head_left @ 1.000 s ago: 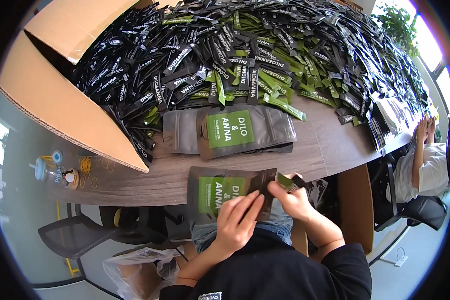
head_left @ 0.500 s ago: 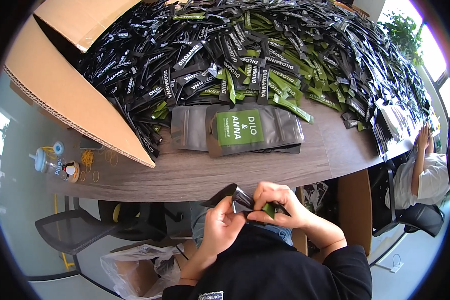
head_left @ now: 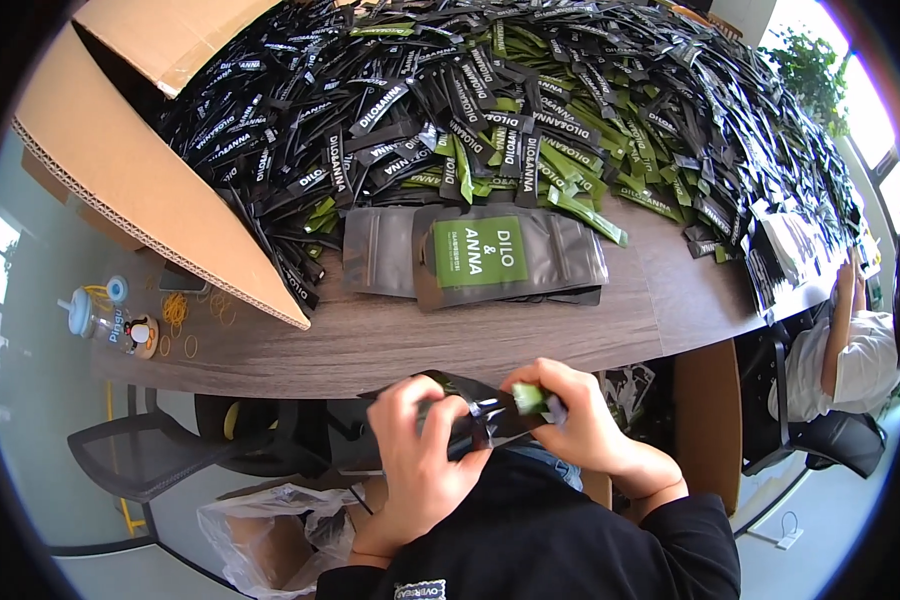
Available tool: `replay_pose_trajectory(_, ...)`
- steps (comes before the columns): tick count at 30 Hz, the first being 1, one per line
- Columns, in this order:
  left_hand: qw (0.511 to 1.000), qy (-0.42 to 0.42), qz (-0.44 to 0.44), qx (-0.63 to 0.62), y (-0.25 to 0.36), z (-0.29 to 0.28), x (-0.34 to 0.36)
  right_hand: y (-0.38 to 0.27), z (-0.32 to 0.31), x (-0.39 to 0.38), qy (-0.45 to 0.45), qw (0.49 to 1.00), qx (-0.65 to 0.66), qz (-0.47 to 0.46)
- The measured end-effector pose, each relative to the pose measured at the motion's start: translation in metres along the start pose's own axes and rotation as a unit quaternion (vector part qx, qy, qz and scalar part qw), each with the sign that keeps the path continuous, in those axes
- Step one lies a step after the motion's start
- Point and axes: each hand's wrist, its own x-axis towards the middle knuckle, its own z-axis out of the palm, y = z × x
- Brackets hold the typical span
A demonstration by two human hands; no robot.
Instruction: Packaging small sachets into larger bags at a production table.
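Note:
At the table's near edge, over my lap, a dark pouch (head_left: 488, 431) is held between both hands, turned so that its label is out of sight. My left hand (head_left: 418, 455) grips its left part with bent fingers. My right hand (head_left: 580, 425) is closed on its right part along with a small green packet (head_left: 530, 398). Behind them, a stack of grey pouches with a green label (head_left: 480, 252) lies flat on the wooden table (head_left: 450, 350). A large heap of black and green stick sachets (head_left: 470, 100) covers the table's back.
An open cardboard box (head_left: 160, 230) stands at left, near a bottle (head_left: 115, 325) and yellow rubber bands (head_left: 175, 310). A co-worker (head_left: 840, 350) sits at right beside white sheets (head_left: 780, 260). Below are a chair (head_left: 130, 455), a plastic bag (head_left: 260, 530) and a carton (head_left: 705, 420).
The held pouch has turned from label-up to edge-on and bunched. My left hand has shifted left and curled round it; my right hand still grips the green packet.

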Motion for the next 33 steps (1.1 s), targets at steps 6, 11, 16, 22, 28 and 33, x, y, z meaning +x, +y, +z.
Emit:
replay_pose_trajectory(6, 0.941, -0.044, 0.221, -0.254, -0.014, 0.014, 0.003, -0.004, -0.002, 0.003, -0.041, 0.963, 0.256, 0.07)
replay_pose_trajectory(11, 0.974, -0.05, 0.114, -0.189, -0.014, 0.043, 0.003, 0.004, 0.005, 0.007, 0.096, 0.959, 0.259, 0.068)
replay_pose_trajectory(16, 0.976, -0.061, 0.128, -0.163, -0.024, 0.04, 0.007, 0.036, -0.041, 0.02, 0.158, 0.973, 0.142, -0.089)
replay_pose_trajectory(22, 0.988, -0.071, 0.091, -0.103, -0.018, 0.043, 0.01, 0.019, -0.036, 0.012, 0.254, 0.945, 0.198, -0.053)
replay_pose_trajectory(28, 0.973, 0.013, 0.12, -0.195, -0.016, 0.048, 0.002, -0.006, 0.005, 0.01, 0.108, 0.889, 0.445, -0.019)
replay_pose_trajectory(33, 0.986, -0.005, 0.145, -0.085, -0.025, 0.042, 0.005, -0.001, 0.013, 0.01, 0.27, 0.828, 0.491, -0.01)
